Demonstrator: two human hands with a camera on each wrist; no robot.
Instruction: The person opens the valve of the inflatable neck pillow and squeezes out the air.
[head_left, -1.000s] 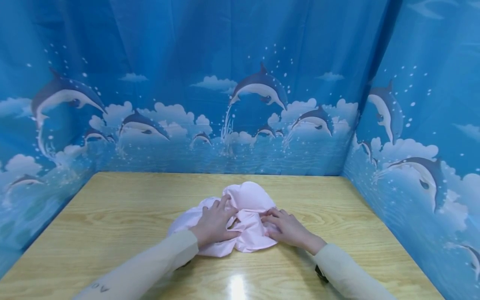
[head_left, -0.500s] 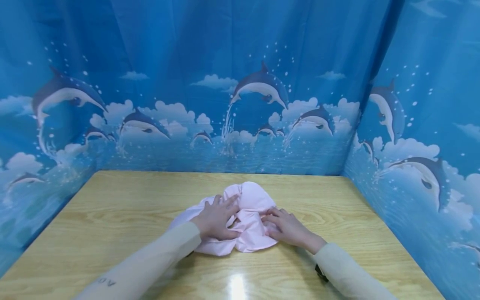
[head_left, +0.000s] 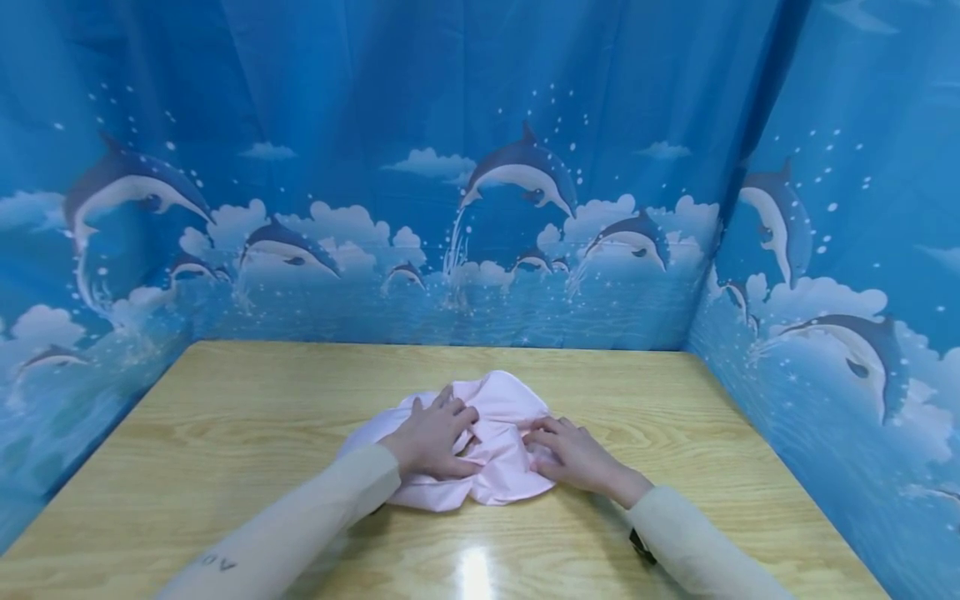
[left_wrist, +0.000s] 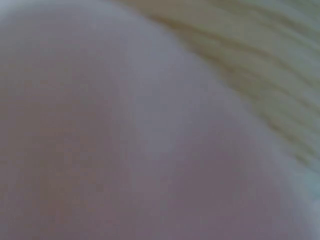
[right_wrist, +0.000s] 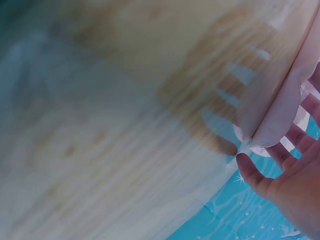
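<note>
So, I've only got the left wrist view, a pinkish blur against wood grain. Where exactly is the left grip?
Observer: In the head view, the left grip rests spread on the left part of the pink fabric.
Operator: And what's on the other side?
Observer: The right grip, touching the fabric's right edge.
Operator: Is the fabric lying flat?
Observer: No, it's bunched up in folds on the wooden table.
</note>
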